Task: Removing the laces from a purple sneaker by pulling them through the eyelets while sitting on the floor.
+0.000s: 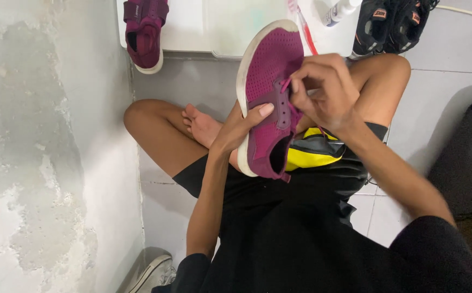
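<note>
Sitting cross-legged on the tiled floor (447, 92), magenta mesh shoe (268, 103) propped upright over my lap, toe pointing away from me, white sole edge facing left.

My left hand (241, 127) wraps the shoe from the sole side, thumb lying flat across the upper just below the eyelets, fingers hidden behind the sole. Closed around it, firm hold.

My right hand (323, 89) is at the eyelet row, fingertips pinched together on the magenta lace (286, 86). Hand mostly curled shut; can't tell exactly how much lace is in the pinch, fingers cover it.

Shoe heel sits against my shorts, next to a yellow and grey patch of fabric (312, 152).

Around me:
- matching second magenta shoe (144, 32) on a white board (203, 27) ahead, well apart from the one held
- pair of black shoes (393, 24) top right on the floor
- white spray bottle (342, 11) near them
- grey-white sneaker (154, 274) bottom left beside the peeling wall (40, 152)
</note>
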